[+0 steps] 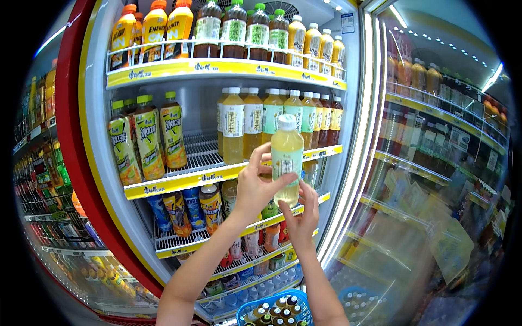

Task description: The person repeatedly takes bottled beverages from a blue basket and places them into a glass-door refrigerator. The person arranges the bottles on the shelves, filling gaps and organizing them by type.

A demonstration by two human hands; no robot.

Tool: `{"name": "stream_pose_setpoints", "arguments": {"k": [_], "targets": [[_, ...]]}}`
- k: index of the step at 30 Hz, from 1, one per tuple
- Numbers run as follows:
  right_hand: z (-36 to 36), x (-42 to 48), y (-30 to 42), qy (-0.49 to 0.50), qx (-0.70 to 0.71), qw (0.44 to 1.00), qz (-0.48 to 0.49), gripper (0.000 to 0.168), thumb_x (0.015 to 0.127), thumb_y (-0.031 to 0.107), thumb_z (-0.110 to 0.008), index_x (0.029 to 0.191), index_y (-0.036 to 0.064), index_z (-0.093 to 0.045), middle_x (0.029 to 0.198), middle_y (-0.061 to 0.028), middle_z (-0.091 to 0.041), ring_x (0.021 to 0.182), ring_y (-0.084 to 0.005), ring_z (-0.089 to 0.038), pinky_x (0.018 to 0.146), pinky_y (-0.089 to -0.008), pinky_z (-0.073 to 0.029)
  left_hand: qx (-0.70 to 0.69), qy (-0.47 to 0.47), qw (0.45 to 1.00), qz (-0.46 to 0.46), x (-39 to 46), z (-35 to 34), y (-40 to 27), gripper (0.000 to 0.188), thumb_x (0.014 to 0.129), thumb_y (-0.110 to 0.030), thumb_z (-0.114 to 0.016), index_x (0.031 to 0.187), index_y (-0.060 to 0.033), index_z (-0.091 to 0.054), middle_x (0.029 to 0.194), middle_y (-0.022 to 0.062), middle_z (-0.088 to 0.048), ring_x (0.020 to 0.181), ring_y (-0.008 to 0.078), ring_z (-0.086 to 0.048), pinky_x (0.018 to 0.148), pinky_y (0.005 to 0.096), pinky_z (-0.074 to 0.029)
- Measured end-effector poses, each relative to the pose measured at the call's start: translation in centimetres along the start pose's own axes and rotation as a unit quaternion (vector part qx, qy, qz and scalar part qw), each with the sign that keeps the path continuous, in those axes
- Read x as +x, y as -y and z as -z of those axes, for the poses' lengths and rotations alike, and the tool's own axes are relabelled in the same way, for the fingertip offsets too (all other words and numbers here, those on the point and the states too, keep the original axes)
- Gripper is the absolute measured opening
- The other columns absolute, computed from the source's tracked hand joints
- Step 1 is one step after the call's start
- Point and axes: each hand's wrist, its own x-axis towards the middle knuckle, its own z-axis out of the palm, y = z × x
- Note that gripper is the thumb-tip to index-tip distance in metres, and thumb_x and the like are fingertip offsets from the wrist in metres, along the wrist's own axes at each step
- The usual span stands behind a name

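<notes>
My left hand (255,181) grips a clear plastic bottle (287,140) of pale yellow drink around its middle, thumb across the front of its light green label. The bottle has a white cap and leans slightly. My right hand (301,212) supports it from below, with fingers at the lower right side and thumb by the base. Behind it, on the second shelf (212,176) of an upright drinks cooler, stand similar white-capped bottles (233,126). Lime-capped tea bottles (147,138) occupy that shelf's left side, with bare wire rack (200,148) between the two groups.
A blue plastic basket (240,311) full of capped bottles sits low, below my forearms. The cooler's glass door (408,244) stands open at the right. Orange energy-drink bottles (155,24) and tea bottles line the top shelf (228,67). A red cooler frame (77,122) borders the left.
</notes>
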Motion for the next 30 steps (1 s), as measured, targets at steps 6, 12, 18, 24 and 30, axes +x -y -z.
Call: {"name": "stream_pose_setpoints", "arguments": {"k": [6,12,18,24,30], "targets": [[-3.5,7.1,-1.9,-0.018,0.047,0.999,0.005,0.063,0.087,0.009,-0.079,0.145,0.007,-0.053,0.129,-0.0177,-0.061,0.119,-0.0344,-0.061,0.099,-0.0430,-0.050,0.137,0.026,0.990,-0.013,6.2,1.7,1.4,0.102,0.074,-0.005,-0.086,0.161,-0.0134,-0.033,0.115,0.0099,-0.065,0.106,0.0215,-0.070,0.083,0.0330,-0.063],[-6.4,9.2,-4.7,-0.034,0.064,0.997,-0.024,0.066,0.089,0.015,-0.079,0.148,0.011,-0.052,0.131,-0.0158,-0.062,0.115,-0.0322,-0.064,0.095,-0.0418,-0.053,0.096,-0.035,0.994,-0.027,9.0,0.3,5.0,0.081,0.074,-0.007,-0.087,0.147,-0.0078,-0.051,0.113,0.0114,-0.072,0.099,0.0195,-0.073,0.080,0.0331,-0.062],[-8.3,10.5,-6.5,-0.035,0.069,0.997,-0.015,0.067,0.089,0.015,-0.079,0.149,0.010,-0.050,0.131,-0.0189,-0.062,0.116,-0.0356,-0.064,0.096,-0.0438,-0.054,0.103,-0.062,0.993,-0.021,10.3,0.3,6.2,0.069,0.075,-0.007,-0.085,0.139,-0.0041,-0.057,0.119,0.0143,-0.072,0.097,0.0201,-0.073,0.082,0.0336,-0.061],[-9.4,10.7,-8.1,-0.031,0.053,0.998,0.002,0.071,0.086,0.012,-0.081,0.149,0.008,-0.050,0.128,-0.0209,-0.064,0.115,-0.0386,-0.065,0.096,-0.0443,-0.054,0.142,-0.069,0.986,-0.043,10.9,0.2,7.7,0.068,0.078,-0.006,-0.083,0.139,-0.0003,-0.055,0.116,0.0152,-0.073,0.094,0.0191,-0.073,0.080,0.0329,-0.061],[-10.1,10.9,-8.8,-0.022,0.029,0.999,-0.011,0.071,0.085,0.012,-0.080,0.149,0.009,-0.050,0.124,-0.0203,-0.066,0.111,-0.0383,-0.066,0.095,-0.0473,-0.051,0.188,-0.089,0.976,-0.070,11.3,-0.2,9.1,0.067,0.078,-0.004,-0.082,0.138,0.0042,-0.053,0.113,0.0155,-0.073,0.090,0.0187,-0.073,0.075,0.0319,-0.061]]}}
